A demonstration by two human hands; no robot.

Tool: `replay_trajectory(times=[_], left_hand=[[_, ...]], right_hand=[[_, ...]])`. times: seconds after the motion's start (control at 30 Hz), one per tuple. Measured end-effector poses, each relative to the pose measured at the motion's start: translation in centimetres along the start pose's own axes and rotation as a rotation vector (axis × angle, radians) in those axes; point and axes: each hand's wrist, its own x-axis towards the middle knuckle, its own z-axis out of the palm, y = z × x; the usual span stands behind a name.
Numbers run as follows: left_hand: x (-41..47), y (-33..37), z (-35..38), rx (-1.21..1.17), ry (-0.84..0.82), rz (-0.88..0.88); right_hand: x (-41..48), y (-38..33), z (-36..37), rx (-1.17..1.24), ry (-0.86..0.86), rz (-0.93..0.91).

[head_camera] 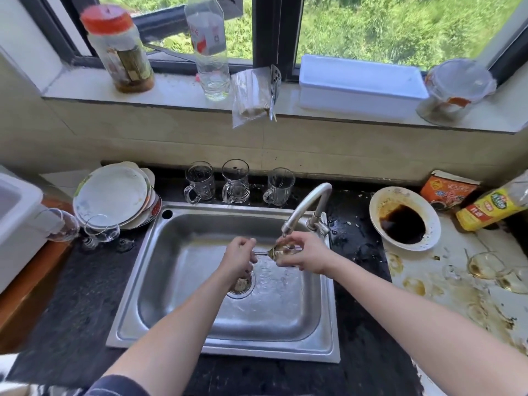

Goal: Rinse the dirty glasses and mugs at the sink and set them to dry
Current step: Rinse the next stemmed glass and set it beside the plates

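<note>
Over the steel sink point(177, 318) I hold a stemmed wine glass point(278, 250) on its side under the tap point(307, 207). My left hand point(238, 257) grips its stem and foot. My right hand point(303, 252) wraps the bowl, which shows brownish residue. Three glass mugs point(200, 181) point(235, 181) point(280, 186) stand behind the sink. Two wine glasses point(61, 224) point(103, 228) stand on the left counter. Two more glasses with yellowish liquid point(485, 265) point(514, 280) sit on the stained right counter.
A stack of dirty plates point(114, 192) leans left of the sink. A bowl with dark sauce point(404, 218), an orange packet point(448, 190) and a yellow bottle point(494, 204) lie at right. The windowsill holds a jar point(120, 50), a plastic bottle point(210, 47) and a white box point(360, 84).
</note>
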Motion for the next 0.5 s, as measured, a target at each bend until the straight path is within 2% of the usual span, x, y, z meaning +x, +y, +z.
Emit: replay_trajectory(times=[0.07,0.13,0.2,0.27,0.33,0.37,0.4,0.43,0.5], left_hand=[[0.2,0.1,0.4,0.030,0.042,0.019],[0.2,0.1,1.0,0.120,0.120,0.181],[0.1,0.4,1.4,0.146,0.131,0.264],[0.4,0.7,1.7,0.089,0.109,0.226],[0.9,1.1,1.8,0.010,0.085,0.089],[1.1,1.2,1.8,-0.002,0.086,0.058],[1.4,1.1,1.9,0.016,0.103,0.077],[1.5,1.2,1.9,0.048,0.131,0.129],[1.5,1.6,2.0,0.082,0.179,0.213]], right_hand=[[0.1,0.5,0.2,-0.123,-0.007,-0.039],[-0.1,0.0,-0.4,0.012,-0.118,0.113],[-0.2,-0.3,-1.1,0.154,-0.194,0.266],[-0.1,0.2,-1.3,0.132,-0.103,0.167],[0.1,0.9,-0.9,-0.101,0.051,-0.049],[0.2,1.2,-0.7,-0.170,0.092,-0.096],[0.3,1.1,-0.6,-0.136,0.089,-0.081],[0.2,0.6,-0.8,0.003,0.051,-0.010],[0.0,-0.2,-1.4,0.254,-0.046,0.201]])
